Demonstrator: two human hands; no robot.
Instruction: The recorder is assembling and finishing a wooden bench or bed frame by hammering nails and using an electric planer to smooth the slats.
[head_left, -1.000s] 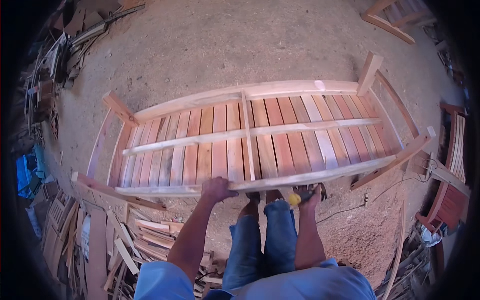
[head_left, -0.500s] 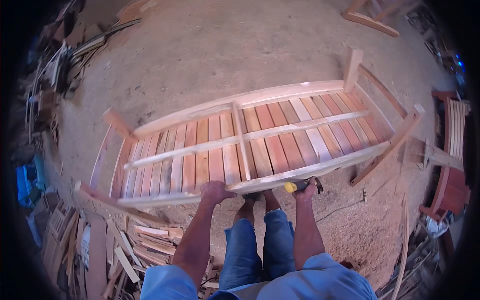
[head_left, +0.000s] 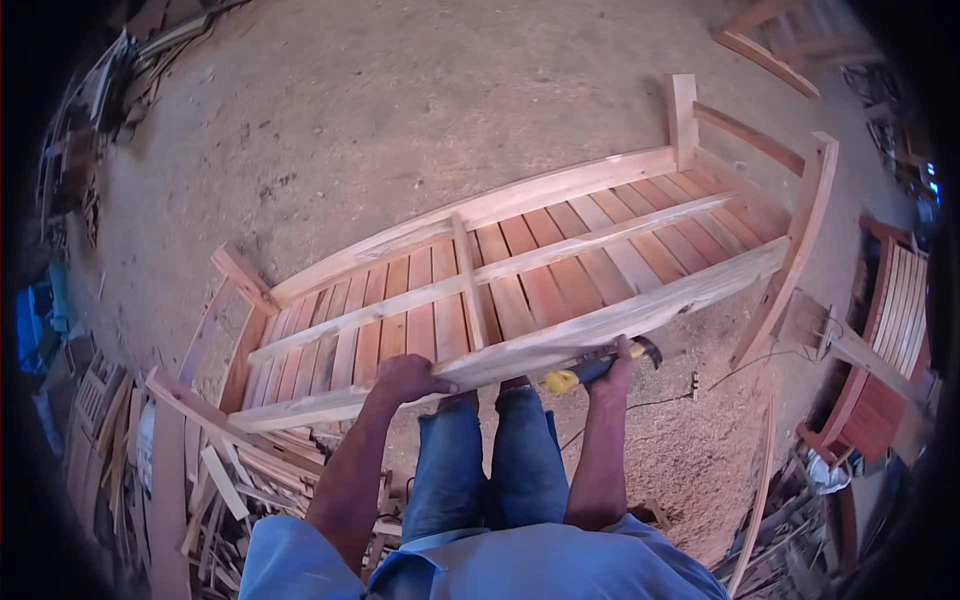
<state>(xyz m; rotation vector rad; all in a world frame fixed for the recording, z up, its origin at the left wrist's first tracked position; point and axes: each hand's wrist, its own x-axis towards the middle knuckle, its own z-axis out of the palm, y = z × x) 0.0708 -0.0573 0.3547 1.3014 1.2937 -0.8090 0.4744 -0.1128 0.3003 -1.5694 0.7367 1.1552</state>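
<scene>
From the head view, a long slatted wooden bench frame [head_left: 520, 280] is seen lying on the sawdust-strewn floor [head_left: 400, 120], its reddish slats crossed by pale rails and a short centre brace. The near pale rail [head_left: 560, 335] is gripped at its lower edge by the left hand [head_left: 408, 378], fingers curled over the wood just left of the knees. The right hand [head_left: 615, 365] is pressed against the same rail further right, and a hammer with a yellow handle [head_left: 590, 370] is clamped in it, the dark head lying along the rail's underside. Both hands are thus closed, one on timber, one on the tool, and are kept well apart along the rail.

The frame is judged to be in the handling stage: it looks held by its near edge for shifting or tipping rather than being nailed, since the hammer is carried flat and not raised. A next move would call for an even pull from both hands, so the long frame is not twisted, and for care that the hammer is not trapped between palm and rail.

To the left, a heap of offcuts [head_left: 200, 470] is piled beside the frame's end post. At the right, a finished red slatted chair [head_left: 890, 350] is partly seen near the rim.
</scene>
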